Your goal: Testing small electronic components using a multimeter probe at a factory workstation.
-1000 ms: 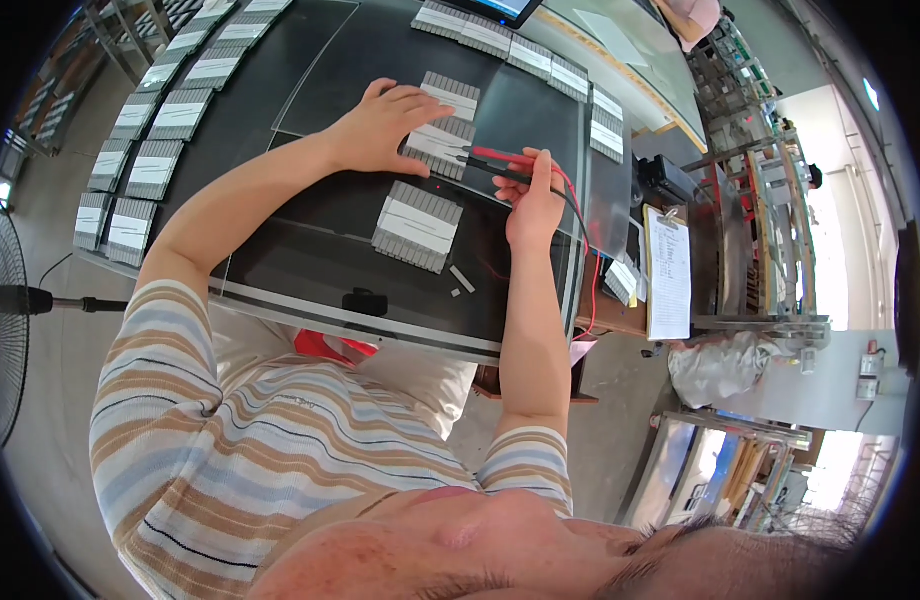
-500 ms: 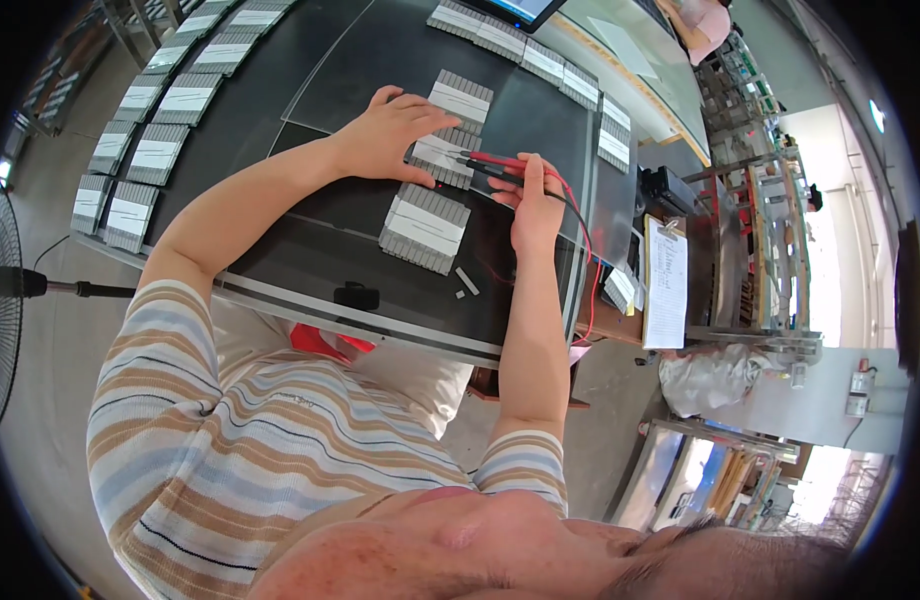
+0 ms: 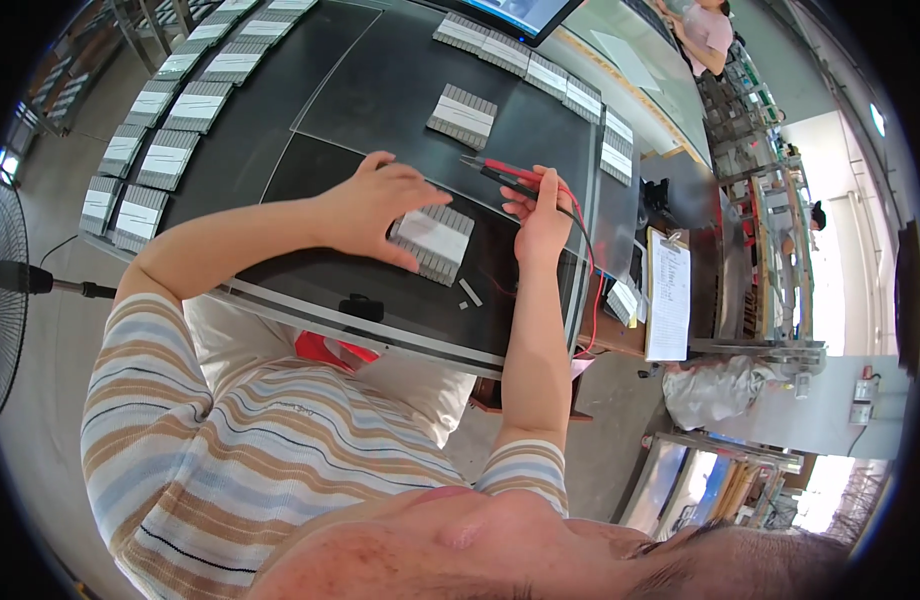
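Observation:
My left hand (image 3: 375, 212) is at the left side of a ribbed grey block with a white band (image 3: 435, 240). Its thumb and fingers are spread apart along the block's edges; whether they press on it is unclear. In my right hand (image 3: 540, 212), the fingers close around a pair of test probes, one a red probe (image 3: 510, 168) and one a black probe (image 3: 507, 180). Their tips point left, above the dark tabletop (image 3: 330, 185) and clear of the blocks. Farther away lies a similar grey block (image 3: 462, 116), touched by neither hand.
Rows of grey blocks (image 3: 168, 160) line the table's left side, with more blocks (image 3: 548, 74) along the far edge by a monitor (image 3: 520, 12). Small white strips (image 3: 470, 292) lie near the front. A clipboard (image 3: 668, 300) is at right; another person (image 3: 705, 40) is beyond.
My left hand has moved from the middle block to the nearest one. The middle block is gone from its spot; where it went is unclear. The probe tips no longer touch a block.

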Available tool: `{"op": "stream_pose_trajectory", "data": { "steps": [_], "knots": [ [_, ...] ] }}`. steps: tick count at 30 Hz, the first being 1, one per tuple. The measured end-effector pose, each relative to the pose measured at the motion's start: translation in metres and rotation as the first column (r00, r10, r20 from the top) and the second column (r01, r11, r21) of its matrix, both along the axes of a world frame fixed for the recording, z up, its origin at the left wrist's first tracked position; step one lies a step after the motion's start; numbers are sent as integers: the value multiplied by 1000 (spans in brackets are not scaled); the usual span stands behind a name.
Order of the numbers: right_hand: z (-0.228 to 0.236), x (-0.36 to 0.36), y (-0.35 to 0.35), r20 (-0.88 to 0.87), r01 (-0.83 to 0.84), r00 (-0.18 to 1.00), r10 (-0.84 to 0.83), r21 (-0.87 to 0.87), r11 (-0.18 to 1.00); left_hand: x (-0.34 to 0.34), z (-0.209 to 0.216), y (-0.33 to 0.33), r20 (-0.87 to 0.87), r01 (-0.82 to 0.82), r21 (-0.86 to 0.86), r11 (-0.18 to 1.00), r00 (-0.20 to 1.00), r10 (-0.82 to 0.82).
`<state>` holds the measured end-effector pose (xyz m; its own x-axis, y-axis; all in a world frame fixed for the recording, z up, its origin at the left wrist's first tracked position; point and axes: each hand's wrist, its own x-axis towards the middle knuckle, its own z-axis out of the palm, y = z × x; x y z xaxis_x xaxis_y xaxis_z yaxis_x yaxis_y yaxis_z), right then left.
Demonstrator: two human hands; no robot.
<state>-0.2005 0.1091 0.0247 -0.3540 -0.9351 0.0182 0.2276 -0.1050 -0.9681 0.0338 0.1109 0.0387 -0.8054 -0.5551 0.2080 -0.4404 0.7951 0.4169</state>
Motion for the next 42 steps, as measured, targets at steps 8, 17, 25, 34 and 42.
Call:
{"op": "stream_pose_trajectory", "data": {
  "steps": [8, 17, 25, 34, 42],
  "knots": [
    [-1, -3, 1, -2, 8, 1000, -8, -11, 1000, -11, 1, -46, -188, -155, -249, 956, 976, 109],
    [1, 2, 1, -5, -27, 1000, 27, 9, 1000, -23, -14, -132, 116, -247, -152, 957, 957, 266],
    [0, 1, 0, -13, -22, 1000, 22, 7, 1000, -24, -21, -130, -26, -234, -242, 942, 972, 235],
    [1, 0, 2, -17, -6, 1000, 6, -12, 1000, -22, -11, -111, -64, -187, -308, 933, 982, 176],
    [2, -1, 1, -53, -36, 998, 38, 38, 999, -21, -19, -64, -94, -119, -209, 971, 990, 102]
  ]
}}
